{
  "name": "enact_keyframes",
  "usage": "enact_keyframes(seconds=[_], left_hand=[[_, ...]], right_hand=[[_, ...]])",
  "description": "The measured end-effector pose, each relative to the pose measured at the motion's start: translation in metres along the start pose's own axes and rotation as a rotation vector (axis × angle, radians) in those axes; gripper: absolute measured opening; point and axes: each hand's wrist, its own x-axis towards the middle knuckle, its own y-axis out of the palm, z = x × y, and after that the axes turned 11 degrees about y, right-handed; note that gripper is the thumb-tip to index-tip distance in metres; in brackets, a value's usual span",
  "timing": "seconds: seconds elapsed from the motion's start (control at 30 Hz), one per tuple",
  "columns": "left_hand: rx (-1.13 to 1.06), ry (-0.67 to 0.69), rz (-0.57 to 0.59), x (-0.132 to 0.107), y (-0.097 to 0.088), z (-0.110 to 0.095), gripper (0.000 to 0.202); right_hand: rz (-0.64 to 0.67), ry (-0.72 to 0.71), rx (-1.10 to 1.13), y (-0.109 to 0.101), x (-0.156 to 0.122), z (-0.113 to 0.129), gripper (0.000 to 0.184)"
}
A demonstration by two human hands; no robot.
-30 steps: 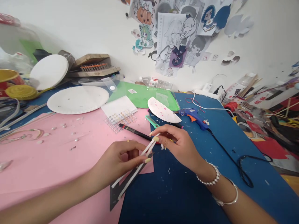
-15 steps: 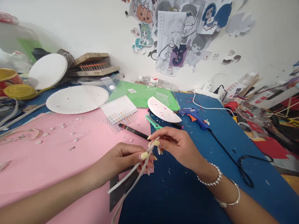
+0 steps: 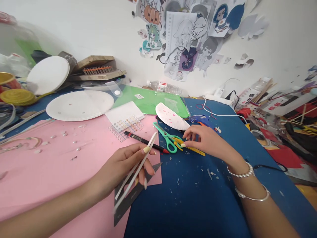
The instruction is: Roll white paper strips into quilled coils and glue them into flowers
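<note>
A left hand pinches two long, thin white paper strips between thumb and fingers, above a pink paper sheet and one dark set square. The strips look light, floppy and easily creased, so they are probably best held mid-length. The right hand, fingers loosely curled, touches one yellow-handled tool beside one pair of green-handled scissors; whether it grips is unclear.

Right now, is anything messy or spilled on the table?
Yes. Tiny white paper bits lie scattered over the blue mat near the right hand, and a water bottle lies on its side by the wall.
</note>
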Motion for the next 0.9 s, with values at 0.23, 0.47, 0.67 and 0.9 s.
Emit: enact_keyframes(seconds=[0.23,0.47,0.67,0.9], left_hand=[[0.083,0.114,-0.075,-0.001,-0.002,0.001,0.017],[0.056,0.141,-0.031,-0.001,-0.005,0.007,0.011],[0.039,0.128,-0.036,-0.001,-0.005,0.007,0.016],[0.076,0.155,-0.066,0.0,-0.004,0.008,0.019]], right_hand=[[-0.027,-0.004,-0.068,0.012,-0.003,0.002,0.01],[-0.221,-0.004,0.022,0.02,-0.004,0.01,0.012],[-0.401,-0.213,0.088,0.031,-0.012,0.029,0.022],[-0.478,-0.459,-0.232,0.044,-0.023,0.043,0.015]])
